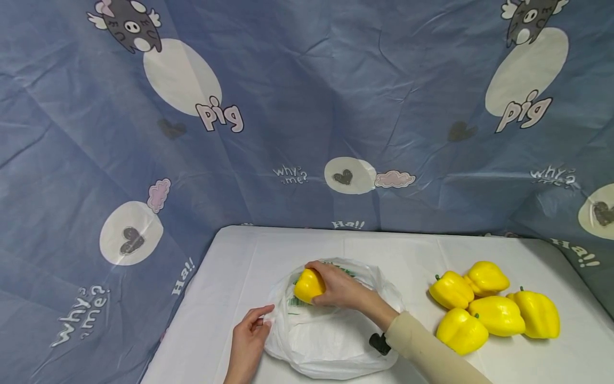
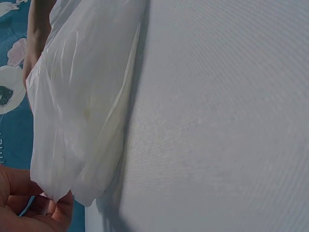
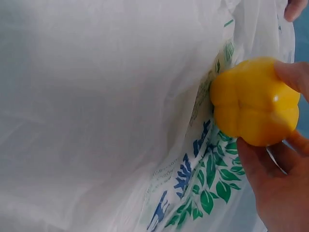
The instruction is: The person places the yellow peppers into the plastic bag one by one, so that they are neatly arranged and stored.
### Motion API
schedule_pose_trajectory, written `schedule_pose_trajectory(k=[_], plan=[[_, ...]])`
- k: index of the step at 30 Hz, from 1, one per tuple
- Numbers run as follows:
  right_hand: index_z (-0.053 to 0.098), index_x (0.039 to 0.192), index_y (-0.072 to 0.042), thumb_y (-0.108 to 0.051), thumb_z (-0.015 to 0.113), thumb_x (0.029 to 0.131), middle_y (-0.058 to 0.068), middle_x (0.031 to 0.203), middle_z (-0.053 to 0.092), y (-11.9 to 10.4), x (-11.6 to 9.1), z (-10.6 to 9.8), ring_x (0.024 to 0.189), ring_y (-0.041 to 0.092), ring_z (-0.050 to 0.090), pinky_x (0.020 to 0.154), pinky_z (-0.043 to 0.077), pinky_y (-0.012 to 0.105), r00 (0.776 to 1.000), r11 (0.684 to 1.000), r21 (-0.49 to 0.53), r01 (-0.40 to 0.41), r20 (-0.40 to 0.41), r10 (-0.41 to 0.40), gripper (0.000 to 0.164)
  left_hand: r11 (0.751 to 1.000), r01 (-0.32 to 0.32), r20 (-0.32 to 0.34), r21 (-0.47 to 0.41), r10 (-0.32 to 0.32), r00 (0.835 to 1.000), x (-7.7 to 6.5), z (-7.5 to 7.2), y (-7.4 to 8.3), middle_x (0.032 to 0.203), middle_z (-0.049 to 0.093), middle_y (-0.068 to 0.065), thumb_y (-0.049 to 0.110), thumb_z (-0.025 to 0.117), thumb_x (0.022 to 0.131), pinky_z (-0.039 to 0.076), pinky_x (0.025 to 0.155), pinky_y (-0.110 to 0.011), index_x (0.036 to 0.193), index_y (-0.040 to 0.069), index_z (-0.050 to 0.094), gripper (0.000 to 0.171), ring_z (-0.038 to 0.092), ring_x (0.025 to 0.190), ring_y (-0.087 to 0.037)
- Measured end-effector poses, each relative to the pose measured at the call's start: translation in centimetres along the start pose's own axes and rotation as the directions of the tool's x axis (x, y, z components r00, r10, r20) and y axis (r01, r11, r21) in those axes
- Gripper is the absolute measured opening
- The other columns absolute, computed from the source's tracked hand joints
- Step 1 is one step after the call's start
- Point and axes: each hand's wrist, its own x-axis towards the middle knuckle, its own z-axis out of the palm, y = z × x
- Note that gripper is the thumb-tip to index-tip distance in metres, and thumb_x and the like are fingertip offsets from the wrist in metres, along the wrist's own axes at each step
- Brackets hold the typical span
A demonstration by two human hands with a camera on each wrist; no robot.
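Observation:
A white plastic bag (image 1: 331,341) lies spread with its mouth facing up, green and blue print showing on its inner side. My right hand (image 1: 342,288) grips a yellow bell pepper (image 1: 308,286) over the bag's far left part. In the right wrist view the thumb and fingers curl round the bell pepper (image 3: 256,104), close against the printed plastic (image 3: 212,179). At the bag's left edge, my left hand (image 1: 250,333) pinches the rim between thumb and fingers; the left wrist view shows the gathered plastic (image 2: 82,106) hanging from that hand (image 2: 38,203).
Several more yellow bell peppers (image 1: 496,316) sit grouped on the white-covered table (image 1: 408,256) to the right of the bag. A black object (image 1: 379,344) shows beside the right sleeve. Behind the table hangs a blue patterned cloth (image 1: 297,117).

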Motion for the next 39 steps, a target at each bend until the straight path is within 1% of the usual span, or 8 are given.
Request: schedule_pose_trajectory(k=[4, 9, 13, 19, 28, 31, 34, 39], plan=[[0.049, 0.137, -0.014, -0.027, 0.081, 0.074, 0.002, 0.127, 0.059, -0.04, 0.29, 0.39, 0.110, 0.021, 0.054, 0.094, 0.044, 0.041, 0.999, 1.000, 0.001, -0.016, -0.028, 0.016, 0.072, 1.000, -0.001, 0.000, -0.008, 0.001, 1.000, -0.03, 0.06, 0.03, 0.099, 0.065, -0.007, -0.012, 0.062, 0.084, 0.043, 0.067, -0.020, 0.113, 0.005, 0.072, 0.035, 0.051, 0.081, -0.014], [0.051, 0.135, -0.011, -0.031, 0.082, 0.075, 0.001, 0.121, 0.061, -0.17, 0.55, 0.79, 0.101, 0.016, 0.056, 0.088, 0.047, 0.037, 0.998, 0.999, 0.016, -0.039, -0.052, 0.039, 0.070, 1.000, 0.025, 0.012, -0.006, -0.025, 1.000, 0.20, 0.14, -0.29, 0.101, 0.065, -0.007, -0.011, 0.061, 0.085, 0.042, 0.068, -0.019, 0.115, 0.004, 0.071, 0.035, 0.050, 0.081, -0.014], [0.052, 0.135, -0.009, -0.038, 0.081, 0.077, 0.003, 0.123, 0.060, -0.17, 0.50, 1.00, 0.101, 0.016, 0.056, 0.088, 0.047, 0.037, 0.996, 0.998, 0.011, -0.064, -0.066, 0.064, 0.071, 0.999, 0.036, 0.014, -0.008, -0.036, 0.999, 0.30, 0.22, -0.42, 0.102, 0.065, -0.008, -0.011, 0.061, 0.085, 0.043, 0.068, -0.019, 0.116, 0.003, 0.071, 0.036, 0.050, 0.082, -0.015], [0.052, 0.135, -0.008, -0.046, 0.077, 0.082, 0.004, 0.127, 0.057, -0.26, 0.36, 0.97, 0.103, 0.016, 0.056, 0.089, 0.047, 0.036, 0.993, 0.994, 0.060, -0.089, -0.077, 0.093, 0.070, 1.000, 0.019, 0.010, 0.003, -0.019, 1.000, 0.19, 0.23, -0.12, 0.100, 0.065, -0.008, -0.012, 0.061, 0.085, 0.044, 0.068, -0.019, 0.114, 0.004, 0.072, 0.035, 0.051, 0.082, -0.015], [0.057, 0.126, -0.009, -0.033, 0.074, 0.087, 0.003, 0.119, 0.060, -0.19, 0.42, 0.76, 0.093, 0.015, 0.058, 0.079, 0.050, 0.030, 0.994, 0.987, 0.138, -0.086, -0.062, 0.096, 0.049, 1.000, 0.014, 0.007, 0.013, -0.014, 1.000, 0.26, 0.28, -0.20, 0.100, 0.065, -0.007, -0.011, 0.061, 0.085, 0.044, 0.068, -0.020, 0.113, 0.005, 0.072, 0.034, 0.052, 0.082, -0.016], [0.057, 0.125, -0.009, -0.032, 0.074, 0.088, 0.003, 0.118, 0.061, -0.29, 0.41, 0.68, 0.092, 0.014, 0.059, 0.078, 0.050, 0.029, 0.993, 0.981, 0.169, -0.097, -0.056, 0.107, 0.047, 1.000, 0.020, 0.013, 0.012, -0.020, 1.000, 0.10, 0.20, 0.43, 0.101, 0.065, -0.008, -0.012, 0.061, 0.085, 0.043, 0.068, -0.019, 0.114, 0.002, 0.071, 0.033, 0.051, 0.082, -0.016], [0.057, 0.124, -0.009, -0.032, 0.074, 0.088, 0.003, 0.117, 0.061, -0.39, 0.35, 0.72, 0.089, 0.012, 0.059, 0.077, 0.050, 0.028, 0.991, 0.977, 0.188, -0.101, -0.064, 0.115, 0.046, 1.000, 0.021, 0.021, 0.023, -0.022, 1.000, 0.19, 0.12, 0.40, 0.101, 0.065, -0.009, -0.012, 0.061, 0.086, 0.042, 0.067, -0.019, 0.115, 0.000, 0.070, 0.033, 0.050, 0.082, -0.015], [0.057, 0.123, -0.008, -0.033, 0.073, 0.088, 0.004, 0.115, 0.061, -0.68, 0.20, 1.05, 0.081, 0.011, 0.057, 0.072, 0.049, 0.028, 0.988, 0.977, 0.192, -0.097, -0.100, 0.117, 0.046, 0.999, 0.035, 0.024, 0.019, -0.035, 0.999, 0.40, 0.19, -0.30, 0.104, 0.065, -0.008, -0.009, 0.062, 0.087, 0.043, 0.068, -0.019, 0.116, 0.002, 0.070, 0.033, 0.050, 0.084, -0.015]])
